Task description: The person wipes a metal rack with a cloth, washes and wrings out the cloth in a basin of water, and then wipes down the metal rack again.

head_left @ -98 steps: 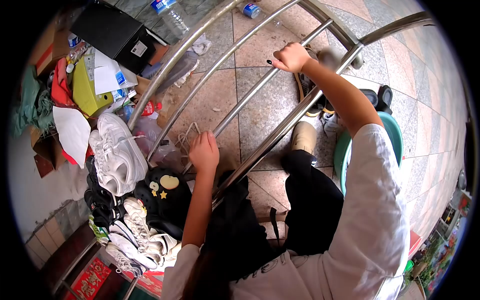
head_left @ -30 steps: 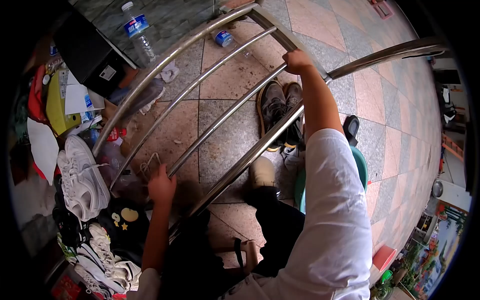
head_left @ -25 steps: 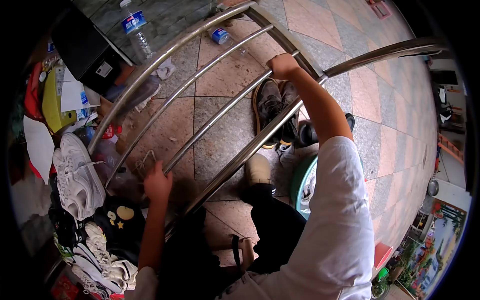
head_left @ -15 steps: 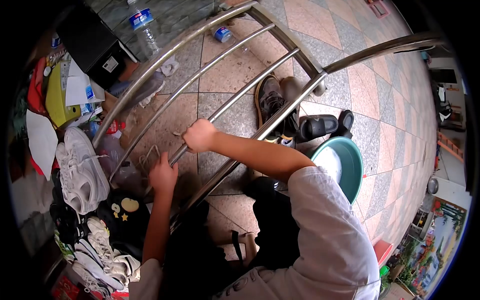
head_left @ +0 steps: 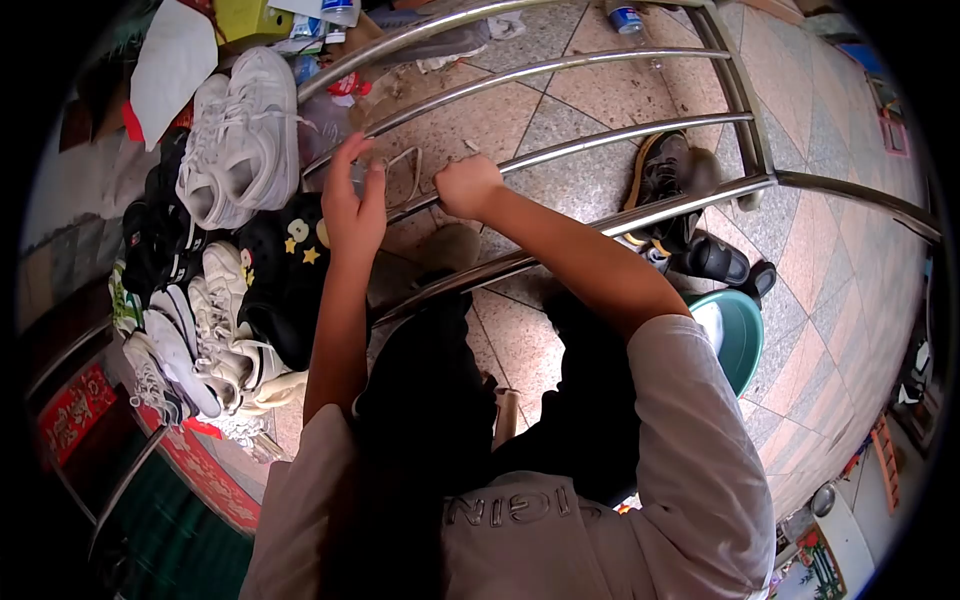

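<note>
My right hand (head_left: 468,187) is closed in a fist around one thin bar of a tubular metal rack (head_left: 620,131). The rack lies tilted across in front of my legs, its bars running from lower left to upper right. Close to the left end of the same bar, my left hand (head_left: 355,205) is raised with thumb and fingers apart, and nothing solid shows in its grip. Whether it touches the bar I cannot tell. A pair of white sneakers (head_left: 245,140) sits just left of that hand, with black clogs (head_left: 285,275) with star charms below them.
Several more shoes (head_left: 220,320) are piled at the left. Beyond the rack stand a dark shoe (head_left: 660,180), black slippers (head_left: 712,258) and a green basin (head_left: 742,335). A plastic bottle (head_left: 626,18) lies on the tiled floor (head_left: 810,270) at the top.
My left hand has come off the bar and its fingers have spread. The right hand keeps its hold on the bar. My view has turned, so the rack and shoes sit differently in it.
</note>
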Motion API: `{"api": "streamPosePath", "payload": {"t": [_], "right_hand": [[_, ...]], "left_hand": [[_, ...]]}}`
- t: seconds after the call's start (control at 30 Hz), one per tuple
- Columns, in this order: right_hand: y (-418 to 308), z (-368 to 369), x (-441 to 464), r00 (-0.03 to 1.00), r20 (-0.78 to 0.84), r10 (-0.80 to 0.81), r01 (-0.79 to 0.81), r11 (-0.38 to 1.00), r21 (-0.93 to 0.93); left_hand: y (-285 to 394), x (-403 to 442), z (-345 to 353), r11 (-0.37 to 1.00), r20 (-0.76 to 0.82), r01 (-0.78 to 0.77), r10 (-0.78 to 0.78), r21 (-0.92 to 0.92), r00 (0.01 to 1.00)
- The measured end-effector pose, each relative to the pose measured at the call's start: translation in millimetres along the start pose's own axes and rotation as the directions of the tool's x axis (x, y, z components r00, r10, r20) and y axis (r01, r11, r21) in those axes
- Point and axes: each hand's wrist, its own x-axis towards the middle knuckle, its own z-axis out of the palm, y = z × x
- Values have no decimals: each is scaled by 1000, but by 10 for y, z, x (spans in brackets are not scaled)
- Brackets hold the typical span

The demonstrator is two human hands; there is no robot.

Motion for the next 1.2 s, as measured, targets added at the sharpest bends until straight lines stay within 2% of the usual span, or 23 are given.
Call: {"api": "streamPosePath", "payload": {"t": [0.07, 0.17, 0.3, 0.43, 0.5, 0.6, 0.7, 0.77, 0.83, 0.93, 1.03, 1.07, 1.2], "right_hand": [[-182, 126, 158, 999, -4, -36, 36, 999, -19], [-697, 290, 419, 997, -55, -44, 46, 999, 28], [-907, 356, 459, 995, -95, -10, 14, 999, 44], [-239, 255, 204, 999, -47, -16, 13, 998, -68], [177, 126, -49, 996, -66, 68, -76, 988, -133], [304, 93, -119, 984, -70, 165, -175, 971, -164], [-188, 96, 68, 990, -3, 138, -138, 988, -74], [-627, 195, 314, 998, 31, 56, -54, 997, -52], [-950, 337, 532, 997, -21, 79, -76, 992, 101], [-748, 495, 776, 994, 32, -101, 88, 956, 279], [-420, 348, 856, 873, 419, -249, 104, 935, 340], [-347, 341, 824, 880, 397, -263, 132, 936, 326], [-114, 66, 453, 938, 312, -152, 98, 979, 181]], "left_hand": [[-116, -9, -127, 983, -127, 89, -110, -162, 986], [-57, -25, -312, 965, -170, 98, -141, -242, 975], [41, -103, -499, 968, -200, 91, -139, -233, 970], [23, -175, -570, 967, -193, 121, -166, -223, 967], [-27, -232, -516, 946, -153, 134, -185, -295, 971], [-46, -270, -369, 895, -108, 183, -246, -408, 963], [-38, -242, -290, 870, -87, 200, -265, -451, 960], [-16, -202, -294, 879, -84, 204, -264, -431, 961], [-16, -212, -295, 889, -70, 214, -264, -404, 962], [-28, -268, -298, 894, -49, 232, -271, -384, 961], [-101, -261, -281, 891, -65, 227, -273, -392, 960], [-143, -297, -275, 886, -76, 226, -279, -405, 957], [-230, -334, -226, 867, -7, 247, -277, -432, 961]]}}
